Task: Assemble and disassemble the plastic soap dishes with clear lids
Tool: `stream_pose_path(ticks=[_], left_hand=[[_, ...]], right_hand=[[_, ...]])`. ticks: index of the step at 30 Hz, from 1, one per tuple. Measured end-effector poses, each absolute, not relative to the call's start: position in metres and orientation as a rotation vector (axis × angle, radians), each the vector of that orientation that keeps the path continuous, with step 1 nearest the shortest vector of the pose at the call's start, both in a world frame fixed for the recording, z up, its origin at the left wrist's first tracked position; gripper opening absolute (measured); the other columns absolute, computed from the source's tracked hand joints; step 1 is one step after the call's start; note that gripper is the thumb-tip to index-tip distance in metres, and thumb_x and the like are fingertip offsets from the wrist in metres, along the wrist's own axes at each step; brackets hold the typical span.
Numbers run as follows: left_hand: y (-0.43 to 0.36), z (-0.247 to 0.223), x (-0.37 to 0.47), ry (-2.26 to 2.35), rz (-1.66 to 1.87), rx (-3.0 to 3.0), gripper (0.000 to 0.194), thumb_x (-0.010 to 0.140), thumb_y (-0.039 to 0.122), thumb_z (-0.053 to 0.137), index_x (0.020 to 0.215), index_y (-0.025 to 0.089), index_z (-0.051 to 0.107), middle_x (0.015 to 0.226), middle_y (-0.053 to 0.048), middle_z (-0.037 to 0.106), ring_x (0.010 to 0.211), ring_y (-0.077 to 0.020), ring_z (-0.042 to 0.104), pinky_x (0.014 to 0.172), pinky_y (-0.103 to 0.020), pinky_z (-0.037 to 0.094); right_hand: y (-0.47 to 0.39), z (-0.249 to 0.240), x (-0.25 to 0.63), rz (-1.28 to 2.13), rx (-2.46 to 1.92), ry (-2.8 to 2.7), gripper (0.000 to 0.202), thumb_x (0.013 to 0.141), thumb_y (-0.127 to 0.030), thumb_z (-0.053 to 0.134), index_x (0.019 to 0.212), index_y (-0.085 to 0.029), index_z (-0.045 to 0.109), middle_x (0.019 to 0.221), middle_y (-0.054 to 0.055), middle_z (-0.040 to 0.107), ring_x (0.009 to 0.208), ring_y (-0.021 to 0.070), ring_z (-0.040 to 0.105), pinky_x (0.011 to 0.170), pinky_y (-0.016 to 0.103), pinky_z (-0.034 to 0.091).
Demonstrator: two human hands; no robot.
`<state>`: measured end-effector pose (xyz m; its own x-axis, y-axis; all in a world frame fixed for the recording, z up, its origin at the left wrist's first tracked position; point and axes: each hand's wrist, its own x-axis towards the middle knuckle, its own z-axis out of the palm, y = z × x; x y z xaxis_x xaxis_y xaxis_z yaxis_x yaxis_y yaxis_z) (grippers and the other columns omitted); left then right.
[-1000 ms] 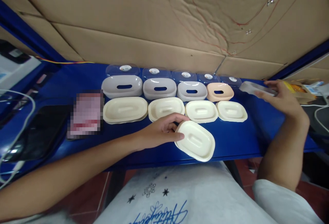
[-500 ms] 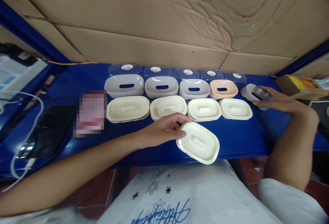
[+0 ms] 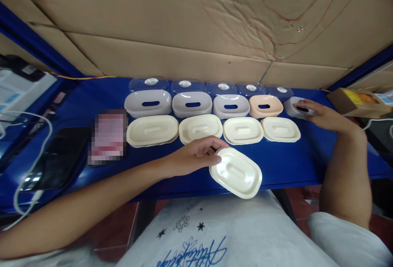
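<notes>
My left hand (image 3: 204, 154) is closed on a cream oval plastic tray (image 3: 236, 171) with a raised ridge, thumb on its rim, near the front edge of the blue table. The tray is tilted. At the right end of the middle row, my right hand (image 3: 316, 113) grips a grey oval plastic box (image 3: 293, 105) with a slot in it; part of the box is hidden under the fingers. Left of it stand a peach box (image 3: 266, 100) and several grey boxes (image 3: 192, 97). Several cream trays (image 3: 243, 130) lie in a row in front of them.
Clear plastic covers (image 3: 187, 87) with round stickers line the back, against a cardboard-covered wall (image 3: 147, 46). A blurred-out flat object (image 3: 107, 138), a dark phone-like device (image 3: 55, 156) and a white cable (image 3: 46, 148) lie at left. A cardboard box (image 3: 346, 103) stands at right.
My right hand has moved the grey box left and slightly back, close to the peach box at the row's end. My left hand holds the cream tray almost in the same place.
</notes>
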<state>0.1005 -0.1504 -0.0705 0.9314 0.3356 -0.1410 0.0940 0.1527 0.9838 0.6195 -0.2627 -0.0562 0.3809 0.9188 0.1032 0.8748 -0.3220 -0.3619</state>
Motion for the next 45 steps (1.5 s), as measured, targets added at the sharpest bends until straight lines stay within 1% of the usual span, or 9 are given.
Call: stream_pose_path(ticks=[6,15,20,27,31,34,39,43,45], left_hand=[[-0.15,-0.072,0.101,0.348,0.183,1.438,0.039,0.097,0.045,0.077,0.128,0.022,0.07,0.114,-0.006,0.071,0.095,-0.0186,0.063,0.084,-0.032,0.049],[-0.149,-0.075,0.1,0.314,0.197,1.442,0.037,0.096,0.037,0.079,0.128,0.023,0.07,0.115,-0.005,0.073,0.094,-0.0166,0.065,0.082,-0.03,0.049],[-0.148,-0.077,0.1,0.307,0.199,1.467,0.038,0.094,0.034,0.081,0.129,0.023,0.07,0.117,-0.005,0.074,0.094,-0.0163,0.066,0.082,-0.03,0.05],[-0.148,-0.075,0.101,0.329,0.21,1.408,0.033,0.094,0.033,0.081,0.124,0.022,0.072,0.112,-0.005,0.075,0.092,-0.0159,0.067,0.08,-0.028,0.051],[-0.148,-0.072,0.102,0.324,0.221,1.375,0.031,0.094,0.033,0.081,0.122,0.021,0.074,0.113,-0.006,0.075,0.093,-0.0163,0.067,0.081,-0.029,0.051],[-0.148,-0.07,0.103,0.325,0.21,1.341,0.031,0.093,0.033,0.082,0.121,0.021,0.074,0.113,-0.005,0.074,0.094,-0.016,0.066,0.083,-0.029,0.051],[-0.148,-0.07,0.104,0.36,0.216,1.304,0.03,0.089,0.037,0.087,0.109,0.02,0.073,0.102,-0.002,0.07,0.087,-0.0143,0.064,0.077,-0.027,0.049],[-0.148,-0.072,0.104,0.374,0.261,1.303,0.032,0.087,0.035,0.089,0.107,0.02,0.069,0.097,0.0,0.065,0.084,-0.0129,0.06,0.074,-0.025,0.048],[-0.149,-0.072,0.104,0.375,0.288,1.291,0.032,0.086,0.033,0.089,0.107,0.02,0.067,0.099,0.001,0.063,0.085,-0.0125,0.06,0.076,-0.026,0.048]], right_hand=[[-0.261,-0.055,0.614,0.305,-2.298,-1.603,0.05,0.083,-0.021,0.065,0.132,-0.025,0.073,0.151,0.015,0.067,0.145,0.0345,0.059,0.126,0.048,0.038],[-0.261,-0.046,0.589,0.406,-2.347,-1.615,0.061,0.094,-0.053,0.067,0.148,-0.022,0.066,0.16,0.014,0.061,0.149,0.0366,0.055,0.128,0.051,0.036],[-0.262,-0.043,0.579,0.323,-2.309,-1.663,0.056,0.099,-0.052,0.061,0.147,-0.022,0.066,0.157,0.012,0.064,0.146,0.0344,0.058,0.127,0.051,0.039],[-0.257,-0.033,0.531,-0.089,-2.114,-1.691,0.048,0.105,-0.05,0.06,0.144,-0.024,0.068,0.145,0.013,0.072,0.125,0.0314,0.071,0.108,0.042,0.056],[-0.251,-0.03,0.492,-0.025,-1.916,-1.889,0.046,0.106,-0.052,0.057,0.142,-0.025,0.068,0.147,0.012,0.071,0.131,0.0343,0.069,0.113,0.049,0.055],[-0.251,-0.03,0.465,0.063,-1.726,-2.031,0.044,0.107,-0.049,0.058,0.148,-0.033,0.063,0.149,0.006,0.07,0.137,0.035,0.066,0.117,0.056,0.053],[-0.26,-0.036,0.415,0.277,-1.418,-2.248,0.067,0.106,-0.047,0.064,0.168,-0.047,0.037,0.159,0.002,0.062,0.142,0.0354,0.062,0.118,0.059,0.053],[-0.264,-0.052,0.381,0.43,-1.172,-2.452,0.104,0.093,-0.065,0.078,0.176,-0.04,0.02,0.171,0.011,0.047,0.152,0.0393,0.052,0.119,0.059,0.051],[-0.264,-0.06,0.371,0.416,-1.136,-2.489,0.112,0.09,-0.067,0.08,0.177,-0.038,0.015,0.174,0.014,0.042,0.154,0.0406,0.048,0.119,0.061,0.05]])
